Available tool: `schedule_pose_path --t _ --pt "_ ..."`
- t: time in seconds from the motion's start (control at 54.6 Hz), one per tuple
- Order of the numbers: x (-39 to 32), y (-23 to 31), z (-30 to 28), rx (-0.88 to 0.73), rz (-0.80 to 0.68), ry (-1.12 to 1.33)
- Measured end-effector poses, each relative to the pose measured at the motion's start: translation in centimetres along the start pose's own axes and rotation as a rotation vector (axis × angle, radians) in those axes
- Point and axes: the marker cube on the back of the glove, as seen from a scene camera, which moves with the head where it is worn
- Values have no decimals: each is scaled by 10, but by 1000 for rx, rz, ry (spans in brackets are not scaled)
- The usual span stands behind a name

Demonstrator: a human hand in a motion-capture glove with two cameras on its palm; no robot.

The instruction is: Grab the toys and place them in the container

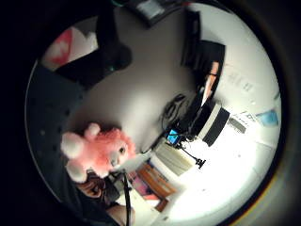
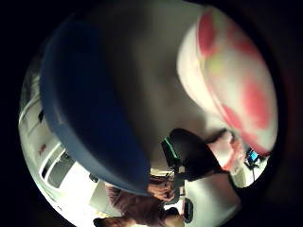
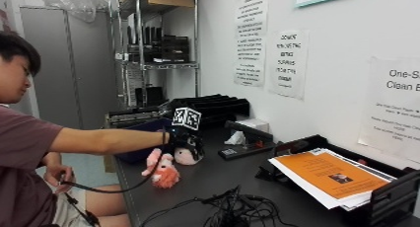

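Gloved right hand is out over the dark counter, arm stretched from the person's shoulder. It sits on top of a white plush with pink patches, fingers curled down over it. Looks like it grips the plush, though the fingertips themselves are hidden behind the toy and the glove.

Thumb-side palm view backs this up: the white-and-pink plush fills a big part of the picture, so it is right against the palm.

Second toy, a pink fluffy plush, lies on the counter just below and toward the person from the hand, near the counter's front edge. Not touched by the hand. The little-finger-side view shows it clearly: pink fur, white paws, one eye showing.

Blue container is just behind the hand, partly covered by the forearm, so only part of its side shows from outside. In the thumb-side view its blue rim is close to the palm, beside the held plush. Can't tell whether the plush touches the counter or is lifted off it.

Further out from the hand: a tangle of black cables at the near end of the counter, a black paper tray with an orange sheet on top well off to the side, and black stacked trays against the wall beyond the hand.

The person's bare hand is down by their lap holding a cable.
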Motion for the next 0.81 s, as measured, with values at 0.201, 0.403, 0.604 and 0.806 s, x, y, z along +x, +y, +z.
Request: schedule_pose_path --t 0.201,0.403,0.604,0.806 --pt "21 -11 20 290 15 -220" --pt "18 -8 10 445 18 -237" --pt "28 23 -46 475 7 -236" --pt "61 88 -134 517 14 -193"
